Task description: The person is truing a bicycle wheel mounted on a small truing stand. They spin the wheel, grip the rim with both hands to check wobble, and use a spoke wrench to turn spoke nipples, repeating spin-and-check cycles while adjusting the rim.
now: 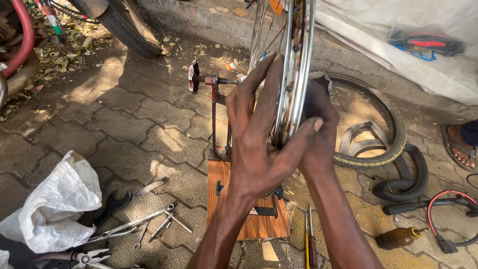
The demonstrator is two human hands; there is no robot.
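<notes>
Near left, a white sack (57,204) lies on the paved ground (124,124), with pliers (89,258), a black spanner (112,204) and thin metal tools (149,224) just beside it. Near centre, a wood-grain board (249,219) carries a metal stand (215,119). Near right: screwdrivers (308,239), a brown oil bottle (398,238), a black pump with red hose (448,204).

Both forearms come up from the bottom edge. Left hand (259,134) is spread, fingers up along the left side of the bicycle wheel rim (294,65), thumb hooked over the rim's edge, so it grips the rim. Right hand (318,129) is on the rim's right side, mostly hidden behind it, touching it; cannot tell whether its fingers are closed. The rim stands upright at centre, above the board, held on the stand.

Right of it, a tyre (383,144) and black inner tube (413,174) lie on the ground. Far right, someone's sandalled foot (460,147). Far: concrete kerb (199,20), a white tarp (398,45) with a bagged tool (425,42), another tyred wheel (129,25) far left.
</notes>
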